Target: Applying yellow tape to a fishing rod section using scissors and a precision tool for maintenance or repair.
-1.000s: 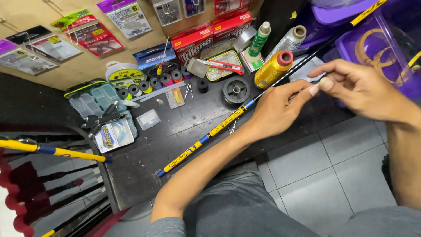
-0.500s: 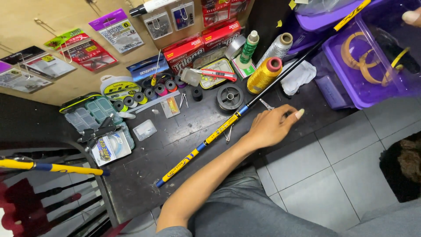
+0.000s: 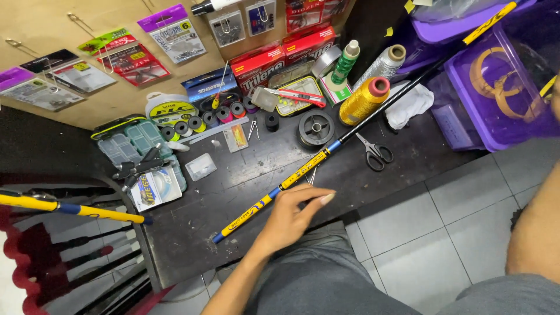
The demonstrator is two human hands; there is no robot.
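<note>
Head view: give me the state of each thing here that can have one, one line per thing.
left hand: open, fingers resting on the rod.
right hand: out of frame, only the forearm shows.
fishing rod: lying diagonally across the black bench.
scissors: lying flat, blades shut.
yellow thread cone: tipped on its side.
tackle box: lid shut, pliers on top.
purple bin: open, coils inside.

One head cam only, looking steeply down from above the lap onto a dark bench (image 3: 245, 175) and grey floor tiles (image 3: 431, 233). Fairly close: left hand (image 3: 291, 219) sits mid-frame, rod (image 3: 303, 171) crosses diagonally, wall w/ packets fills top edge. No 2nd view, so no overlap.
</note>
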